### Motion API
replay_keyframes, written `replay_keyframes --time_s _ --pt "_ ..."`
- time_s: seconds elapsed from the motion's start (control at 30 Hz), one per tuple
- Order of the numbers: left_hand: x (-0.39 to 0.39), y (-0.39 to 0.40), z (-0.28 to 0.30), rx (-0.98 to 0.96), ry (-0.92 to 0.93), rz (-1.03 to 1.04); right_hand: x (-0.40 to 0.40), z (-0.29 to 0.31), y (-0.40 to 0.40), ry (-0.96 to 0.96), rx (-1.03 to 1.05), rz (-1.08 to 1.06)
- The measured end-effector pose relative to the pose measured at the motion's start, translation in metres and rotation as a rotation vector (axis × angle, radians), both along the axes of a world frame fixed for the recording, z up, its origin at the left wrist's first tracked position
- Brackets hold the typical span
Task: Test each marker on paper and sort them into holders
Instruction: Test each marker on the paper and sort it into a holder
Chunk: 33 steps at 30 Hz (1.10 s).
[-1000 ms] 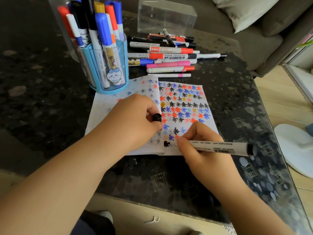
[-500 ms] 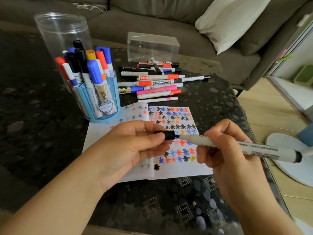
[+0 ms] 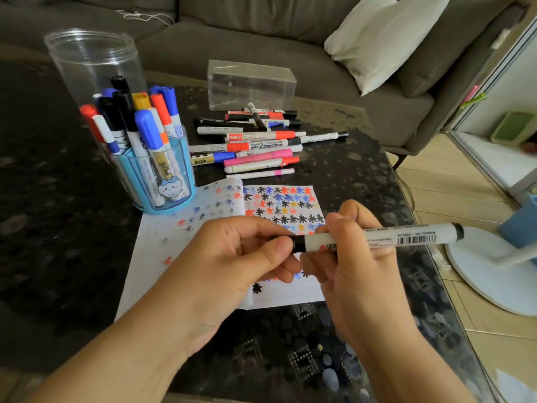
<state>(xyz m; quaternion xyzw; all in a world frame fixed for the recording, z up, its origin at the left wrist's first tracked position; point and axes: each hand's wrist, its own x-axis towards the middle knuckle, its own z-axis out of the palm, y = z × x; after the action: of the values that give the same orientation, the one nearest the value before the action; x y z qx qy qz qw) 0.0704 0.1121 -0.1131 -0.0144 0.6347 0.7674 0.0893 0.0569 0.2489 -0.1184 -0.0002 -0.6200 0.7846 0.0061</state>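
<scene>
Held level, left to right above the paper (image 3: 279,289), the white marker (image 3: 377,238) lies gripped in the right hand (image 3: 357,263), its black cap (image 3: 297,243) pinched by the left hand (image 3: 232,257).

Two bare forearms enter from the lower frame edge. The left hand (image 3: 232,257) and right hand (image 3: 357,274) wear nothing: no sleeves, rings or watch

Grey sofa (image 3: 261,33), white cushion (image 3: 383,39), dark table (image 3: 363,175), white fan base (image 3: 494,274)
</scene>
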Motion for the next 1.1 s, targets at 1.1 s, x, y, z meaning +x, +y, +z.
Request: replay_keyframes --time_s 1.1 --pt "-0.021 -0.11 -0.01 -0.857 0.363 0.607 -0.089 0.084 -0.116 0.461 0.794 0.101"
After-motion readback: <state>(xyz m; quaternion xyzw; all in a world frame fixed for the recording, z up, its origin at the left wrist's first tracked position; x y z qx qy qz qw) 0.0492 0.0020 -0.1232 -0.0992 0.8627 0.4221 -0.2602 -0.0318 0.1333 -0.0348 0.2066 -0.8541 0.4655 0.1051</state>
